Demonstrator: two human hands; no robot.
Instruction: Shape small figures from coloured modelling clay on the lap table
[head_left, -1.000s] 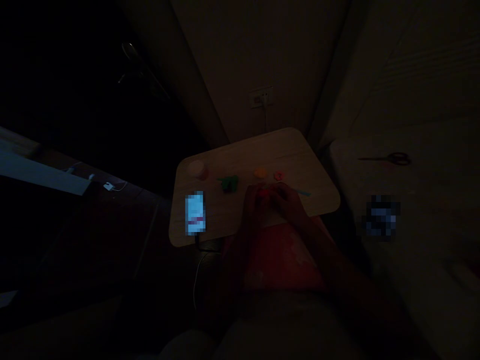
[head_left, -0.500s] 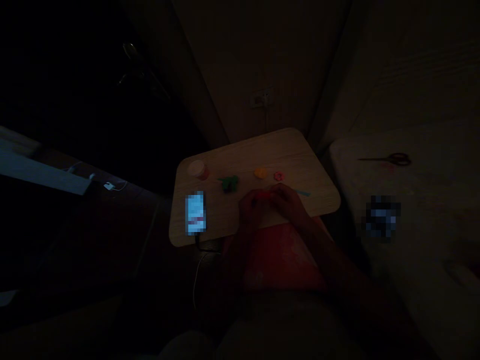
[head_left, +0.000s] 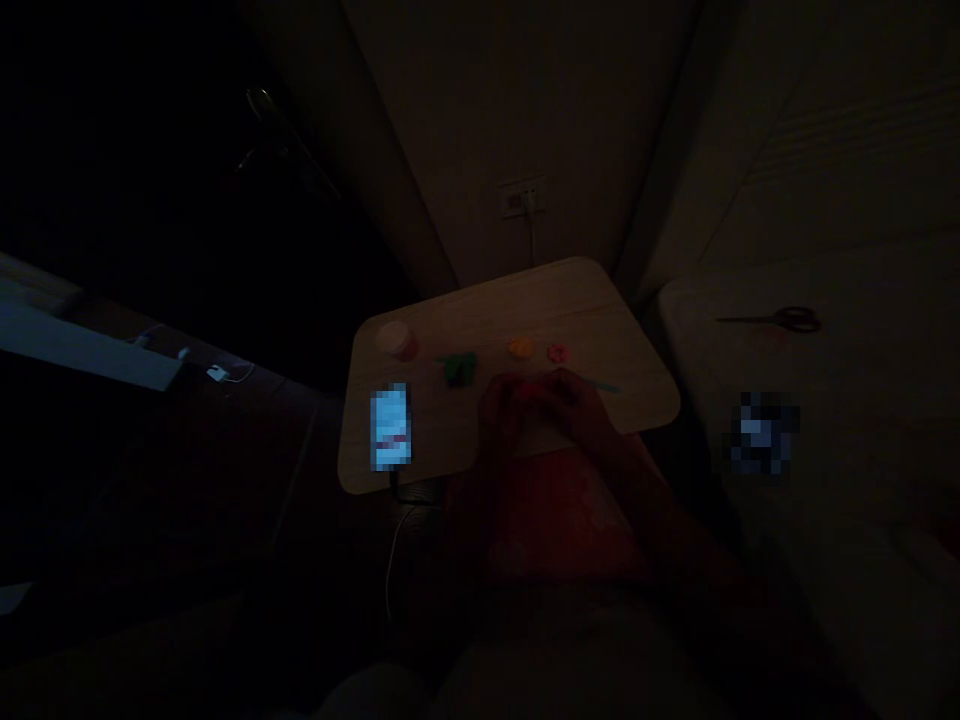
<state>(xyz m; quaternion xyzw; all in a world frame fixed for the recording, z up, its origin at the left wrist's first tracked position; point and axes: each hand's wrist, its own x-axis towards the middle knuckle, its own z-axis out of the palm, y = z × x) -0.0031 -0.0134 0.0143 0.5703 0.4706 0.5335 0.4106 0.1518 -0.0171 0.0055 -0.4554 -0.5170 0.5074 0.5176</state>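
The room is very dark. My left hand [head_left: 501,415] and my right hand [head_left: 574,405] meet over the near edge of a small wooden table [head_left: 630,330]. Their fingers are curled together around a small red piece [head_left: 531,390] that barely shows between them. Just beyond the hands lie a green lump [head_left: 459,367], an orange lump [head_left: 520,347] and a small pink flower-like shape [head_left: 557,352]. A thin blue strip [head_left: 609,386] lies to the right of my right hand.
A lit phone [head_left: 391,427] rests on the table's left front with a cable hanging below. A small pale pot [head_left: 396,339] stands at the back left. Scissors [head_left: 780,319] lie on the pale surface to the right. A wall socket [head_left: 520,199] is behind the table.
The hands have shifted slightly and closed tighter over the red piece, which shows less than before. Nothing else on the table has moved.
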